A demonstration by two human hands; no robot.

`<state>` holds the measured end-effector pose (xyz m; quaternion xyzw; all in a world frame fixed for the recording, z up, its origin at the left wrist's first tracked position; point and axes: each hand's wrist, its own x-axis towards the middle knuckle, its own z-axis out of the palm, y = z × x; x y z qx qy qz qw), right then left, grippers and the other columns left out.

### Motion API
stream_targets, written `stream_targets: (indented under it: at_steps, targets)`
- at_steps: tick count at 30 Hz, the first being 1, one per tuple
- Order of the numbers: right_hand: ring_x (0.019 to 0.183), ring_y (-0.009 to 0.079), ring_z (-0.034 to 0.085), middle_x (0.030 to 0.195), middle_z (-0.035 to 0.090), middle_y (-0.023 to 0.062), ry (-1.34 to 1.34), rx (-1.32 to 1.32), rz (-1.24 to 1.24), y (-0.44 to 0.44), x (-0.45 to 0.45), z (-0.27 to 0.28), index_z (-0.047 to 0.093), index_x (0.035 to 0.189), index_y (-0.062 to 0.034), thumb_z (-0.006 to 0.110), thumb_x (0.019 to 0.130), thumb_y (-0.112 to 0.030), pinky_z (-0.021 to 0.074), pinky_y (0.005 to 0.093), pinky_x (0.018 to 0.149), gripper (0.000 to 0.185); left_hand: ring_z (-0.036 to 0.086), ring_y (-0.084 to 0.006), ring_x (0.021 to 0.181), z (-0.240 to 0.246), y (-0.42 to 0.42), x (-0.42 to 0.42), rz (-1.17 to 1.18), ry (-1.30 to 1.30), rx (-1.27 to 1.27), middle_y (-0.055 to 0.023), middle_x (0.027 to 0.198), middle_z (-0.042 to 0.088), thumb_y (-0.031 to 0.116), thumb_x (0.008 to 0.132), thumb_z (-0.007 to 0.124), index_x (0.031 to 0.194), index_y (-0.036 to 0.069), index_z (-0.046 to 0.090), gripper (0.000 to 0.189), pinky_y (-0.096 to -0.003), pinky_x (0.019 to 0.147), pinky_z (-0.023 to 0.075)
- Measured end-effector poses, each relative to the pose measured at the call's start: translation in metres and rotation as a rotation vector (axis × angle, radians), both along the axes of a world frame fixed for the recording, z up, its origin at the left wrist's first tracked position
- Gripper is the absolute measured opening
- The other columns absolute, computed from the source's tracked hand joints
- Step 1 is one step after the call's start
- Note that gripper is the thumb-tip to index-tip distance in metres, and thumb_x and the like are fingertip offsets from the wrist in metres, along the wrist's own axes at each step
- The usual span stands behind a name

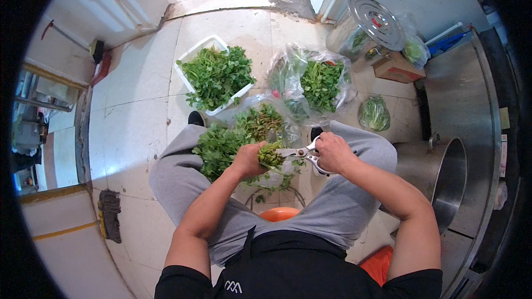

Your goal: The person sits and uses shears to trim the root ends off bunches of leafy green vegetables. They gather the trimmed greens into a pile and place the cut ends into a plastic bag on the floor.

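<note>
My left hand (pixel 250 160) is closed around a bunch of leafy green herbs (pixel 220 149), whose stem ends (pixel 271 156) point right. In my right hand (pixel 333 152) is a pair of metal kitchen scissors (pixel 305 153), with fingers in the handle loops. The blades are at the stem ends. Beneath and beyond the bunch, trimmed stems and leaves (pixel 262 120) lie on clear plastic. Farther off, a white plastic basket (pixel 211 41) holds cut-looking leafy herbs (pixel 220 77). Right of it, an open clear plastic bag (pixel 286 66) contains more greens (pixel 322 83).
A bagged leafy vegetable (pixel 374 113) lies on the floor at right. Behind it stand a cardboard box (pixel 399 68) and a lidded container (pixel 376 20). A large metal pot (pixel 449 187) is beside my right arm. An orange stool or basin (pixel 280 214) shows between my legs.
</note>
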<state>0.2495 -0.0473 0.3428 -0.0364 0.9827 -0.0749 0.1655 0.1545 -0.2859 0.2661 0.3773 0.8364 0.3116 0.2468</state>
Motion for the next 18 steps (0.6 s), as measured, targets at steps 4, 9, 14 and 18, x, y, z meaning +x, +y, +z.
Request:
stream_targets:
  at_steps: [4, 9, 14, 18]
  targets:
    - [0.078, 0.0286, 0.057, 0.08, 0.057, 0.0136, 0.006, 0.005, -0.001, 0.003, 0.005, -0.007, 0.062, 0.074, -0.0026, 0.061, 0.067, -0.014, 0.0494, 0.0375, 0.069, 0.013, 0.059, -0.036, 0.077, -0.007, 0.001, 0.003, 0.017, -0.037, 0.033, -0.0153, 0.079, 0.061, 0.028, 0.061, 0.072, 0.089, 0.01, 0.053, 0.038, -0.0425, 0.068, 0.0481]
    - [0.074, 0.028, 0.058, 0.076, 0.056, 0.0098, 0.177, -0.167, -0.112, 0.009, 0.01, -0.014, 0.059, 0.069, -0.0054, 0.065, 0.065, -0.017, 0.0481, 0.0378, 0.065, 0.013, 0.059, -0.0329, 0.08, -0.015, 0.003, 0.0, -0.036, 0.05, 0.195, -0.0121, 0.089, 0.061, 0.027, 0.061, 0.072, 0.094, 0.011, 0.058, 0.039, -0.0402, 0.069, 0.049]
    - [0.071, 0.0274, 0.056, 0.072, 0.052, 0.0081, 0.279, -0.212, -0.181, 0.015, 0.01, -0.011, 0.053, 0.063, -0.0054, 0.07, 0.066, -0.025, 0.046, 0.0376, 0.061, 0.026, 0.059, -0.0316, 0.08, -0.016, 0.0, -0.004, -0.043, 0.114, 0.129, -0.0104, 0.091, 0.06, 0.024, 0.063, 0.07, 0.098, 0.011, 0.059, 0.039, -0.0382, 0.07, 0.0493]
    - [0.062, 0.0252, 0.054, 0.068, 0.05, 0.006, 0.372, -0.256, -0.198, 0.013, 0.008, -0.004, 0.054, 0.064, -0.0061, 0.073, 0.069, -0.034, 0.0435, 0.0359, 0.054, 0.034, 0.059, -0.0307, 0.079, -0.015, 0.0, -0.004, 0.011, 0.048, 0.219, -0.01, 0.09, 0.059, 0.023, 0.063, 0.07, 0.095, 0.011, 0.059, 0.036, -0.0372, 0.069, 0.0496]
